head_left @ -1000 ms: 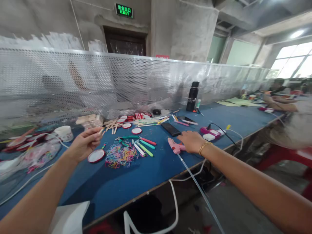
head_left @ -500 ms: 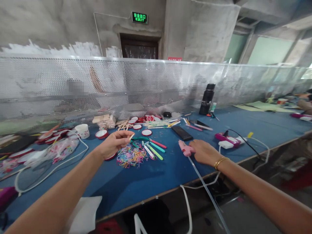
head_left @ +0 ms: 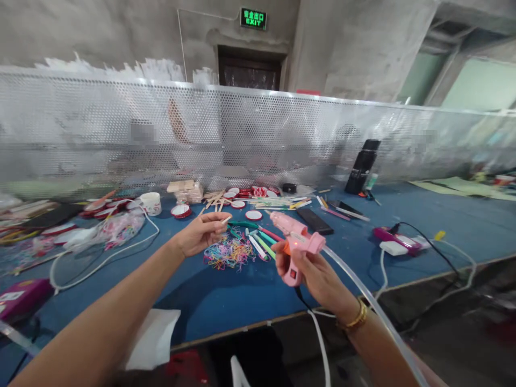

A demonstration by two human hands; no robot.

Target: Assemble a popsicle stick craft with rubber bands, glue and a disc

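My right hand (head_left: 316, 277) grips a pink hot glue gun (head_left: 293, 236) lifted above the blue table (head_left: 242, 293), its nozzle pointing left and a clear glue stick (head_left: 363, 293) trailing out of its back. My left hand (head_left: 199, 234) is raised over the table and pinches a small pale wooden stick (head_left: 226, 219) between thumb and fingers. Below and between the two hands lies a heap of coloured rubber bands (head_left: 229, 251), with several coloured pens (head_left: 262, 244) beside it.
Red-rimmed round discs (head_left: 180, 210), wooden sticks (head_left: 213, 200), a white cup (head_left: 152, 203), a black phone (head_left: 314, 220) and a black bottle (head_left: 363, 166) lie further back. A perforated metal screen (head_left: 121, 134) borders the far edge. White cables (head_left: 100, 258) and a pink power strip (head_left: 397, 244) sit at the sides.
My right hand has picked the pink glue gun up off the table and brought it toward me. The view has swung left; my left hand still holds the small stick.
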